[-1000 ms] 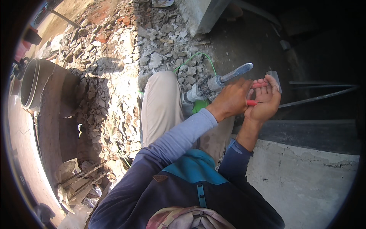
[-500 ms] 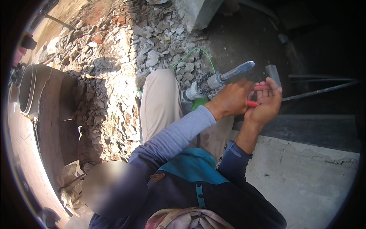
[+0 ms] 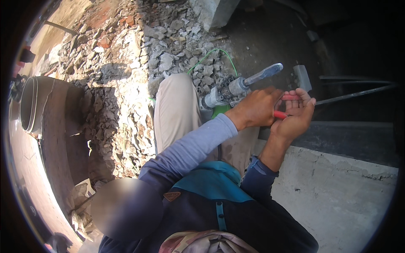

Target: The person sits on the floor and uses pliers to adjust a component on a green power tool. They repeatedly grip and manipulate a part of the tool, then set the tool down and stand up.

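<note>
My left hand [image 3: 263, 105] is closed, back upward, over a red-handled tool [image 3: 282, 114] that looks like pliers; its head is hidden. My right hand [image 3: 295, 118], palm up with curled fingers, cradles the red handles from the right. Just beyond my left hand lies a grey power tool with a green part [image 3: 221, 110], probably a demolition hammer, with a long chisel bit [image 3: 263, 73] pointing up and right. A grey block [image 3: 301, 78] sits beyond my right hand, and a thin green wire [image 3: 217, 49] loops behind the power tool. My bent left knee [image 3: 177, 101] is beside it.
Broken concrete rubble [image 3: 97, 50] covers the ground ahead and left. A large drum-like container [image 3: 55, 105] stands at the left. A concrete pillar [image 3: 215, 12] is at the top, metal bars [image 3: 358, 92] lie in shadow at right, and a concrete ledge [image 3: 333, 194] is at lower right.
The surroundings have shifted slightly in the view. Both hands stay closed around the red-handled tool with only small movements; my right hand sits a little farther right in the picture.
</note>
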`<act>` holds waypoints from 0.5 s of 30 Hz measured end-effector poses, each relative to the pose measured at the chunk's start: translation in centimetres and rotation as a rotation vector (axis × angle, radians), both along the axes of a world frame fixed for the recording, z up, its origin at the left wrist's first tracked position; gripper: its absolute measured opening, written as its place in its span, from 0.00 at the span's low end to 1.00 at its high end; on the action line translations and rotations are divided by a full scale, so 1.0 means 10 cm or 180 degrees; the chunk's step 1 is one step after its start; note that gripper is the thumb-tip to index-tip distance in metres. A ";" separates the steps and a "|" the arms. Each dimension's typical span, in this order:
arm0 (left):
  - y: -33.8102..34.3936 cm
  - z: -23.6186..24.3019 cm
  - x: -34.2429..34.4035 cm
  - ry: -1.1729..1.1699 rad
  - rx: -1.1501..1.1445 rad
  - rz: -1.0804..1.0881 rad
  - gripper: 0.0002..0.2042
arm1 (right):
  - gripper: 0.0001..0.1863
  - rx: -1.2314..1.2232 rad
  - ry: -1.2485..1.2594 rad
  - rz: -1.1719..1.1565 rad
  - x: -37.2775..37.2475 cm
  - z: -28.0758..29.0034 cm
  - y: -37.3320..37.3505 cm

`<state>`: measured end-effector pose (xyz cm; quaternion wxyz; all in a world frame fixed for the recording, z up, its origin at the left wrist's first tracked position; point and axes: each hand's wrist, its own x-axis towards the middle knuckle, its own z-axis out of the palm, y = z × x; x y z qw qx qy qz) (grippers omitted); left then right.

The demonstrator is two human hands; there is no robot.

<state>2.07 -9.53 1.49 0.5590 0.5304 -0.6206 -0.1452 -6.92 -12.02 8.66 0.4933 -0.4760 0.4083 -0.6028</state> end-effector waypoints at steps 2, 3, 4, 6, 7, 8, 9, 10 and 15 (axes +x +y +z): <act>0.00 0.01 0.00 -0.0025 0.0014 -0.0021 0.21 | 0.29 -0.0005 -0.0004 -0.0038 0.00 0.00 0.00; 0.00 0.01 0.01 -0.0030 0.0034 -0.0042 0.21 | 0.29 -0.0008 -0.0006 -0.0057 0.01 0.00 0.01; 0.00 0.01 0.01 -0.0031 0.0055 -0.0061 0.22 | 0.29 -0.0012 0.0003 -0.0071 0.01 0.00 0.01; 0.00 0.02 0.02 -0.0008 0.0083 -0.0124 0.24 | 0.29 -0.0020 0.0020 -0.0100 0.01 0.00 0.02; 0.00 0.02 0.02 0.0016 0.0089 -0.0163 0.25 | 0.28 0.0002 0.0023 -0.0120 0.01 0.01 0.03; 0.00 0.02 0.03 0.0040 0.0095 -0.0202 0.26 | 0.28 0.0024 0.0025 -0.0141 0.02 0.02 0.04; 0.00 0.02 0.04 0.0039 0.0132 -0.0240 0.27 | 0.28 0.0047 0.0028 -0.0161 0.03 0.03 0.05; 0.00 0.02 0.04 0.0042 0.0167 -0.0281 0.28 | 0.28 0.0084 0.0019 -0.0177 0.03 0.05 0.07; 0.00 0.06 0.06 0.0045 0.0252 -0.0388 0.28 | 0.28 -0.0025 0.0059 -0.0235 0.01 0.01 0.03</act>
